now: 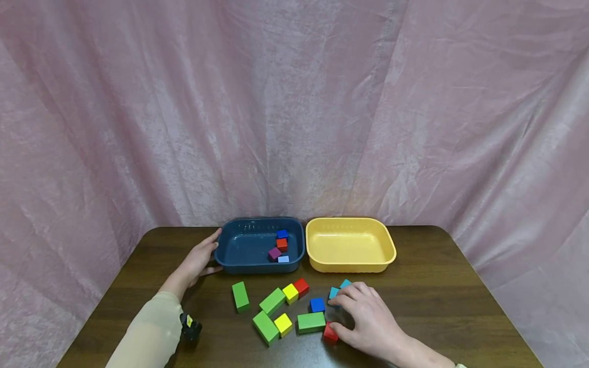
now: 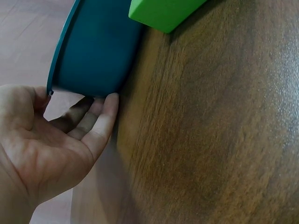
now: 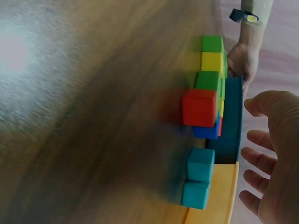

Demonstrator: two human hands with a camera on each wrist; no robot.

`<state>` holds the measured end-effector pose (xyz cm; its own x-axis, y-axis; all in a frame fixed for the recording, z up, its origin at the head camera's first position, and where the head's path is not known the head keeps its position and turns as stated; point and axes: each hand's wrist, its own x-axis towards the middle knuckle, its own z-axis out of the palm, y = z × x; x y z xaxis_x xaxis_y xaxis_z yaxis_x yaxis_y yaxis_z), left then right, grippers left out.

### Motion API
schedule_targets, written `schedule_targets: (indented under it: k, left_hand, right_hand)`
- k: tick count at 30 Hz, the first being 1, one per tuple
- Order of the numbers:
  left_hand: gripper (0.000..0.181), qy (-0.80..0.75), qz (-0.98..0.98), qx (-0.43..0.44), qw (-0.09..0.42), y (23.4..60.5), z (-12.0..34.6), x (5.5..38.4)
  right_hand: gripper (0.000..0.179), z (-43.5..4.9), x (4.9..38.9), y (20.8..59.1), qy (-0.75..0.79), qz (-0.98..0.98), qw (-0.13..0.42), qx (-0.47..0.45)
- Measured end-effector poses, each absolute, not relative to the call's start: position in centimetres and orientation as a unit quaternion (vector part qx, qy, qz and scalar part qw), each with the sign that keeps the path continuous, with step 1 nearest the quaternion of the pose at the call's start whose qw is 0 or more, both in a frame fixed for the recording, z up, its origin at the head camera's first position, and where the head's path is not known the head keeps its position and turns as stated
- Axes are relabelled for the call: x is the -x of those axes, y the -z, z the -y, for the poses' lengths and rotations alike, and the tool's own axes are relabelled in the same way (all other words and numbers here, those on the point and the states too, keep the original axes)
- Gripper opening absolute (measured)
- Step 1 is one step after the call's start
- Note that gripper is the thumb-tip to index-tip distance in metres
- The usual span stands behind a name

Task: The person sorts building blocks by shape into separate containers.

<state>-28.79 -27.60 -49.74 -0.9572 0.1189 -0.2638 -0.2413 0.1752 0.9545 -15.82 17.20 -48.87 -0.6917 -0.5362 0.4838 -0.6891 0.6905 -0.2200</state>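
My left hand (image 1: 197,259) is at the left end of the dark blue bin (image 1: 220,255), its fingertips touching the outer wall and rim. In the left wrist view the fingers are spread low along that wall. My right hand (image 1: 368,319) hovers over the table with fingers apart and nothing between them. Its thumb is nearest a red cube (image 1: 330,335); beyond its fingers are two teal cubes, one teal cube (image 1: 334,293) partly hidden. To its left lie a blue cube (image 1: 317,305) and a green block (image 1: 311,322).
A yellow bin (image 1: 350,268) stands right of the blue one. Several small cubes lie inside the blue bin, among them a red cube (image 1: 281,245). More green blocks (image 1: 240,296) and yellow cubes (image 1: 282,324) are scattered on the wooden table (image 1: 437,286). A pink curtain (image 1: 294,112) hangs behind.
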Motion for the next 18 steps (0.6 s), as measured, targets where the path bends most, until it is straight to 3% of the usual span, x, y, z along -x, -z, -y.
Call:
schedule_targets:
  k: [11, 18]
  left_hand:
    - [0.057, -0.639, -0.756, 0.031, 0.137, 49.8, 27.7, 28.7]
    - [0.057, -0.644, -0.752, 0.035, 0.135, 49.9, 27.7, 28.9]
  right_hand:
    - [0.037, -17.3, 15.0, 50.4, -0.183, 0.924, 0.094, -0.322]
    - [0.04, -17.4, 14.8, 51.3, -0.168, 0.924, 0.114, -0.324]
